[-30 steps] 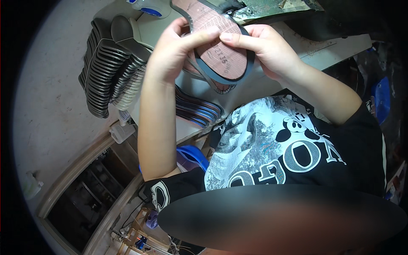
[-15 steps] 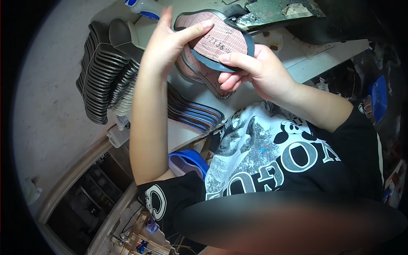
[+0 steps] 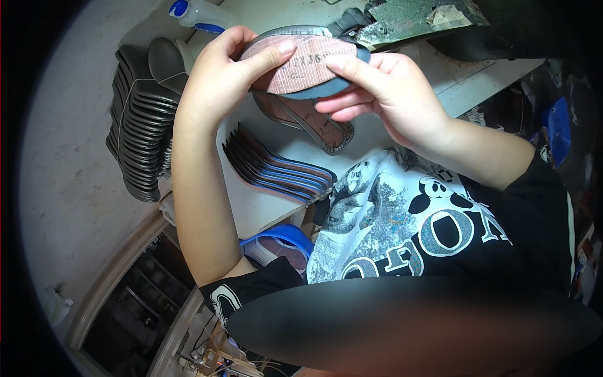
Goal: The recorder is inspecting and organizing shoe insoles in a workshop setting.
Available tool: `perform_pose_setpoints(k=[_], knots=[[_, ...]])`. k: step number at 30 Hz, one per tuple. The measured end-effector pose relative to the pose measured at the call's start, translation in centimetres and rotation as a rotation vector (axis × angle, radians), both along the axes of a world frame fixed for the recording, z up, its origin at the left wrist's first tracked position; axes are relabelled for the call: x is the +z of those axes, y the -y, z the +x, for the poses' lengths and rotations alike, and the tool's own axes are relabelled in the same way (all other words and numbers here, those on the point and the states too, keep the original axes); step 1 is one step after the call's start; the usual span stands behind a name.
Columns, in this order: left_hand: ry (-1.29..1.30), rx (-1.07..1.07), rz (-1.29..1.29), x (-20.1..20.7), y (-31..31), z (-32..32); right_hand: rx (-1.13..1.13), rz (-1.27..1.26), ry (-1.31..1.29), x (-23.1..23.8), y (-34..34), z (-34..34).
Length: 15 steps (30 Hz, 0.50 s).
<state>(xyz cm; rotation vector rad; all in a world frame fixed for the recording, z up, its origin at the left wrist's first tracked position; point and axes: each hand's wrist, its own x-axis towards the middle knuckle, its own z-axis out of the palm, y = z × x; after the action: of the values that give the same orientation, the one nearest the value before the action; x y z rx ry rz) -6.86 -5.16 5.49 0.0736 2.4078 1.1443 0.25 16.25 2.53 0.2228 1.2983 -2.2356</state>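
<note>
A shoemaking workshop: stacked black soles (image 3: pixel 135 125), fanned insoles (image 3: pixel 276 169), a cluttered workbench (image 3: pixel 264 207).

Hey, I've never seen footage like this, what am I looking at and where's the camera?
No machine here: a person wears a wide fisheye camera on the head, looking down at their own bare hands. The left hand and right hand together hold a pinkish shoe insole with a dark rim, above a pale worktable. On the table lie a fanned row of insoles with blue edges and one loose sole. A stack of dark soles stands at the left.
</note>
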Motion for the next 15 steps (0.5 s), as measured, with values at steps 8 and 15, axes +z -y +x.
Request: perform_pose_setpoints(k=[8,15], knots=[[-0.002,0.089,-0.016,0.1,-0.5,2.3,0.104,0.068,-0.023,-0.4,-0.7,-1.6],[0.295,0.173,0.11,-0.1,-2.0,3.7,0.238,0.211,-0.188,-2.3,-1.4,-2.1]])
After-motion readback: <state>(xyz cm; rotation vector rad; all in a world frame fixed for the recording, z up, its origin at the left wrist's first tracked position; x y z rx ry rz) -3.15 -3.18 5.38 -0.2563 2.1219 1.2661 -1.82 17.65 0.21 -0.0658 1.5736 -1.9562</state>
